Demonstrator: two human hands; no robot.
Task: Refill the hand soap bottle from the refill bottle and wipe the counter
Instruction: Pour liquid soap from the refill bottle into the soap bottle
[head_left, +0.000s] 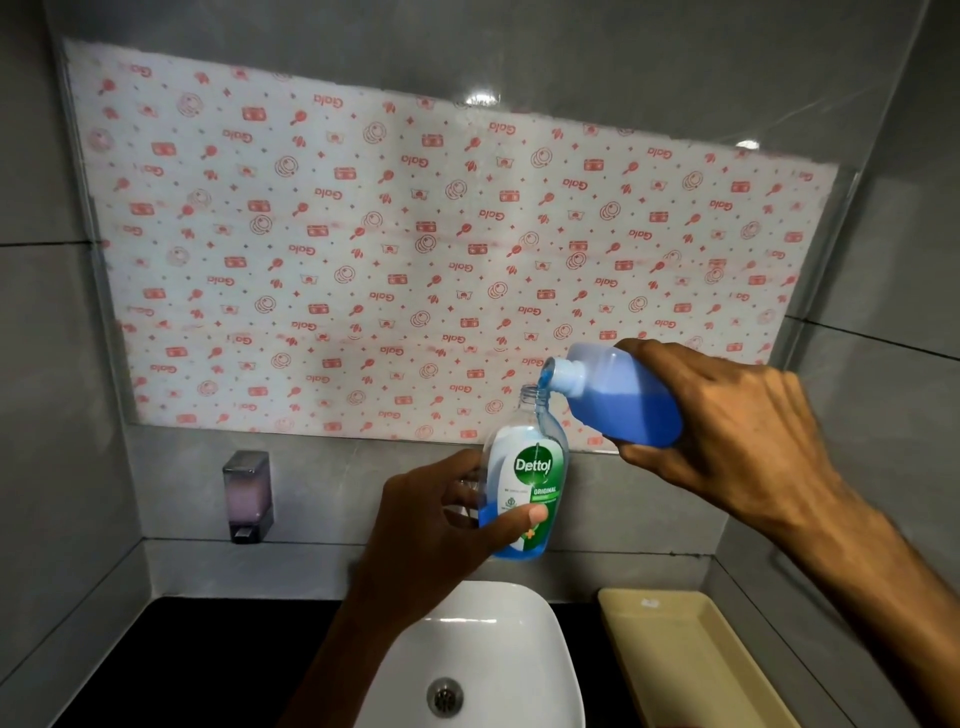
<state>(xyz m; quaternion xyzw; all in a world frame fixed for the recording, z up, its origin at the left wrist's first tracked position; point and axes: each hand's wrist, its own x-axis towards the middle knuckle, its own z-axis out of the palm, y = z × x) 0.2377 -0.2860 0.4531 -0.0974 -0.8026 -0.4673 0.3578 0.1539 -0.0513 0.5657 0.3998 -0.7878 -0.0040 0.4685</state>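
Observation:
My left hand (431, 525) grips a clear Dettol hand soap bottle (530, 467), held upright above the sink with its neck uncapped. A little blue liquid sits in its bottom. My right hand (727, 431) holds the refill bottle (618, 395), full of blue liquid, tilted with its mouth over the soap bottle's neck. A thin blue stream runs from the refill bottle down into the soap bottle.
A white basin (545, 644) with a metal drain sits on a black counter (208, 670). A beige tray (691, 660) lies to its right. A wall soap dispenser (247, 493) hangs at the left. Patterned paper (415, 249) covers the mirror.

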